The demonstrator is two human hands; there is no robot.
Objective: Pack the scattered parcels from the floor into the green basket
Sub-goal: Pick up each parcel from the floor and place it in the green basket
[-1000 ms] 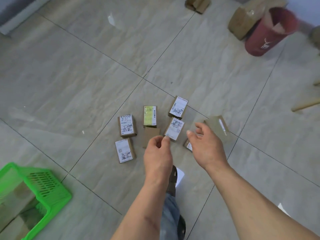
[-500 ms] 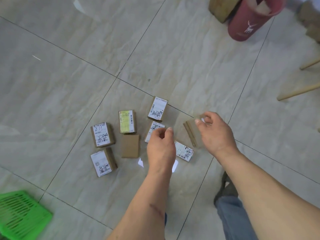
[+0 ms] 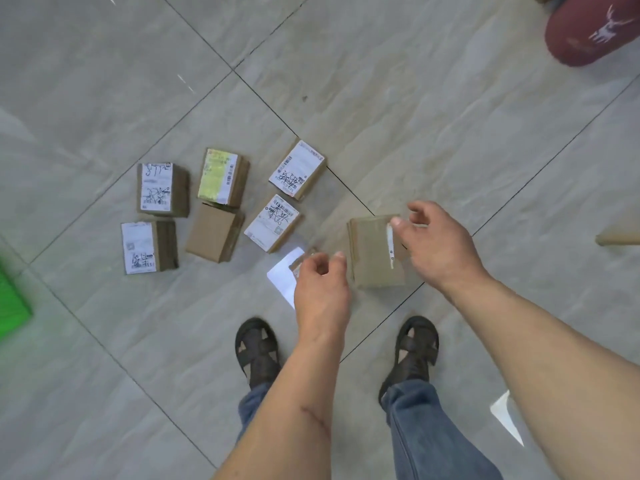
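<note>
The green basket (image 3: pixel 12 303) (a blur) is cut off at left; the left hand (image 3: pixel 320 289) hides a parcel (image 3: pixel 300 263).

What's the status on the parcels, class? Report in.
Left hand and right hand open, no grip. Right reaches at plain parcel. Six more parcels on floor. Green basket at left edge. Nothing blocking.

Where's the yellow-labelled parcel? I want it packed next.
In the head view the yellow-labelled parcel lies on the floor left of centre, between two white-labelled parcels, with a plain parcel just below it.
</note>
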